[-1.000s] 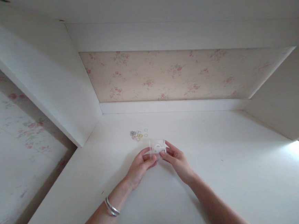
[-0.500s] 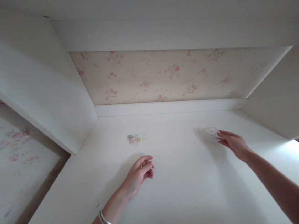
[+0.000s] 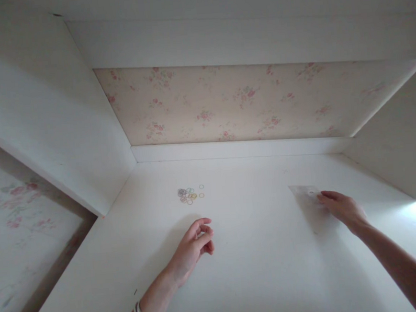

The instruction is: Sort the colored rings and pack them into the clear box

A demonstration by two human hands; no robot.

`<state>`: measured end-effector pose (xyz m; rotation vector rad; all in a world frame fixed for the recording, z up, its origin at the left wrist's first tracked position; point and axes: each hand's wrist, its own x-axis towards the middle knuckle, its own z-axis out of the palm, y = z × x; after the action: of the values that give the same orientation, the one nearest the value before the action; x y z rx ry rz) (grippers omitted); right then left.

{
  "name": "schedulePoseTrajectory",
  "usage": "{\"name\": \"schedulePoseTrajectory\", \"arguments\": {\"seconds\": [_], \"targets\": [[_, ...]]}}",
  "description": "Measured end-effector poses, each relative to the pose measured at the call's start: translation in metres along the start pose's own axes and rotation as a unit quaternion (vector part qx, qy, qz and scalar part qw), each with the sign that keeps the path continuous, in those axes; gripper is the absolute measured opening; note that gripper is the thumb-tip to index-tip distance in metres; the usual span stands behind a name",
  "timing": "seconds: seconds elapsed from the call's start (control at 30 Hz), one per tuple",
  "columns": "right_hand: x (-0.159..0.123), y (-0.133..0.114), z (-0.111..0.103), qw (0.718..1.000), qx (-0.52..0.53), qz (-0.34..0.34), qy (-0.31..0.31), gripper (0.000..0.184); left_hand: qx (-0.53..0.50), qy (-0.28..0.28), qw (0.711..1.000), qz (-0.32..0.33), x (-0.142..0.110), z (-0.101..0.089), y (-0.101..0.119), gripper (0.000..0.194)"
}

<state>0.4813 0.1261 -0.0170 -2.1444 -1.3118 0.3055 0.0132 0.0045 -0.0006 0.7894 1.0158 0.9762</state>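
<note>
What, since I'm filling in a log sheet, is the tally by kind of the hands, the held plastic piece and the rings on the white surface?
Left hand and right hand: 2
Clear plastic piece: 1
Ring cluster, too overlapped to count ring by ring: 1
Separate rings: 2
Total, cluster counted as one: 6

One counter (image 3: 252, 258) is carrying two loose bands (image 3: 201, 193) and one cluster of bands (image 3: 187, 195), overlapping too much for counting, left of centre; one clear plastic piece (image 3: 305, 190) is showing at right.
</note>
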Motion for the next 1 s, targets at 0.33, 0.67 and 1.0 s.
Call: {"name": "schedulePoseTrajectory", "arguments": {"seconds": [0.33, 0.67, 1.0], "targets": [[-0.085, -0.102, 0.014, 0.991, 0.105, -0.083, -0.025, 0.042, 0.034, -0.033, 0.998, -0.029, -0.003, 0.0, 0.007, 0.026], [-0.244, -0.207, 0.1, 0.856, 0.276, -0.178, -0.399, 0.038, 0.014, -0.026, 1.0, -0.01, 0.003, -0.002, 0.004, 0.021], [-0.245, -0.204, 0.094, 0.824, 0.257, -0.255, -0.437, 0.033, 0.067, -0.017, 0.998, -0.011, 0.007, -0.007, 0.001, 0.018]]}}
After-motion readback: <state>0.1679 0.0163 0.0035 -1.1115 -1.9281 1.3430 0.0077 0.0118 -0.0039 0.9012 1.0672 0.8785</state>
